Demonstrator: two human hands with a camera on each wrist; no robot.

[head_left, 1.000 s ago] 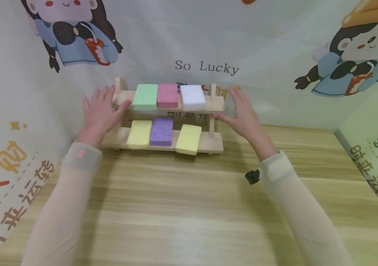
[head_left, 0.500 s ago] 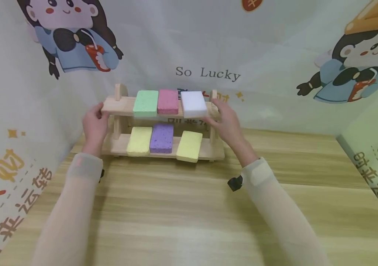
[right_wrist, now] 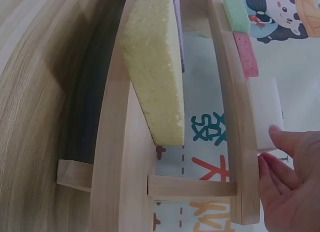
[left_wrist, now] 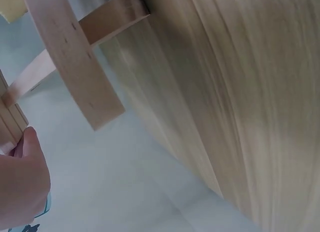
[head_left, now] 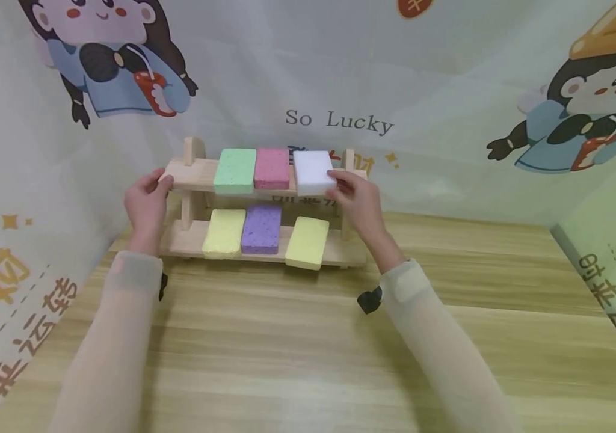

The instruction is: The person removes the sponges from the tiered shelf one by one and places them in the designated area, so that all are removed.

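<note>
A two-tier wooden rack [head_left: 189, 174] holds a row of sponges on each tier. With its fingers around the left end of the upper shelf, my left hand [head_left: 147, 207] grips the rack; in the left wrist view this hand [left_wrist: 25, 184] shows at the shelf end [left_wrist: 11, 127]. My right hand [head_left: 362, 203] pinches the right edge of the white sponge [head_left: 311, 167], its thumb [right_wrist: 287, 138] against the block in the right wrist view. Left of that sit a pink sponge [head_left: 272, 168] and a green sponge [head_left: 236, 169].
The lower shelf [head_left: 183, 237] carries a yellow sponge [head_left: 224, 233], a purple sponge [head_left: 261, 230] and another yellow sponge [head_left: 308, 242], turned slightly and jutting past the front edge. A printed cloth [head_left: 243, 78] hangs close behind. Wood-grain tabletop [head_left: 275, 337] extends in front.
Both hands were spread beside the rack. The left has since taken hold of the upper shelf's left end, and the right has moved left to the white sponge.
</note>
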